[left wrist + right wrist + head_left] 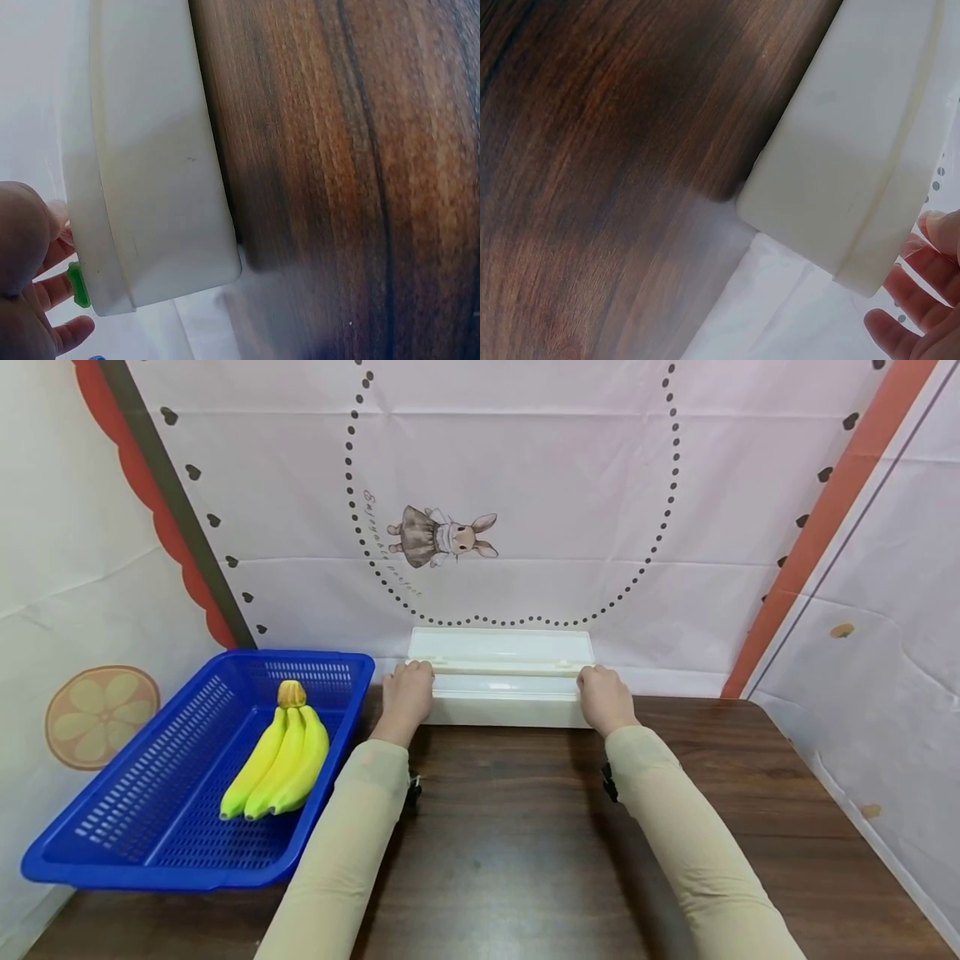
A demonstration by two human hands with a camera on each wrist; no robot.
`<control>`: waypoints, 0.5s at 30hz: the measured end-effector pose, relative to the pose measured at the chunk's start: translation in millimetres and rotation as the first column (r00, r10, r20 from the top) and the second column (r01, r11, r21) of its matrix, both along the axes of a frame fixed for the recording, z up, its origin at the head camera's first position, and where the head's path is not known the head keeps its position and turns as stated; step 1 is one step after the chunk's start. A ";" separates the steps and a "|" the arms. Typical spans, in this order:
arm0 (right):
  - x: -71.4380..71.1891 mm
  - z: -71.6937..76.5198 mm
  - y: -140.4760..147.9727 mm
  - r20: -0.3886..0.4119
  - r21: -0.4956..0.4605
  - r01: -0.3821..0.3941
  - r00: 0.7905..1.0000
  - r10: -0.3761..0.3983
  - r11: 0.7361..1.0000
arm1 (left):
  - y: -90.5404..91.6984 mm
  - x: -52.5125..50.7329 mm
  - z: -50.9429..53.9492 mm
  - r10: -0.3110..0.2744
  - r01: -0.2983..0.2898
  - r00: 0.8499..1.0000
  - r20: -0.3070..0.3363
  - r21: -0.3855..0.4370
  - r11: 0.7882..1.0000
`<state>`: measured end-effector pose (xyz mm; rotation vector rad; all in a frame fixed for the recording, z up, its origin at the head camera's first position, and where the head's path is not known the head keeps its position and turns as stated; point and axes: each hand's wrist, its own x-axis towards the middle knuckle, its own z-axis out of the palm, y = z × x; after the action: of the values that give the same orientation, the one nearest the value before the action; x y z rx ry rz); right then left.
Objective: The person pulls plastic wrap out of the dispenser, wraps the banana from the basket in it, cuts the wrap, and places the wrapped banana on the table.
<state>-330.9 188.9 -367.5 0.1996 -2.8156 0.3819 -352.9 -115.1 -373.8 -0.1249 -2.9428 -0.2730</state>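
Observation:
A long white plastic wrap dispenser (510, 712) stands at the table's back edge, its lid (501, 645) raised toward the wall. At its left end, my left hand (408, 692) has curled fingers; the left wrist view shows thumb and fingers (54, 289) beside the rim, near a green tab (78, 285). My right hand (604, 697) is curled at the opposite end. Close up, its thumb and index finger (930, 259) pinch something thin and clear that looks like plastic wrap. The left fingertips seem to pinch the same film, though it is barely visible.
A blue plastic basket (176, 878) stands on the left, holding a bunch of yellow bananas (288, 764). The dark wooden table (495, 852) extends in front of the dispenser. A printed cloth (525, 485) hangs directly behind it, and more cloth covers both sides.

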 end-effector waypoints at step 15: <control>1.7 3.6 4.2 -0.031 -0.091 -0.026 0.999 0.023 0.996 | -3.7 4.3 8.5 -0.038 0.037 0.999 0.018 0.068 0.997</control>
<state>-329.2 193.1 -364.0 0.2182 -2.7613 0.5079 -348.6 -118.8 -365.3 -0.1693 -2.9488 -0.3813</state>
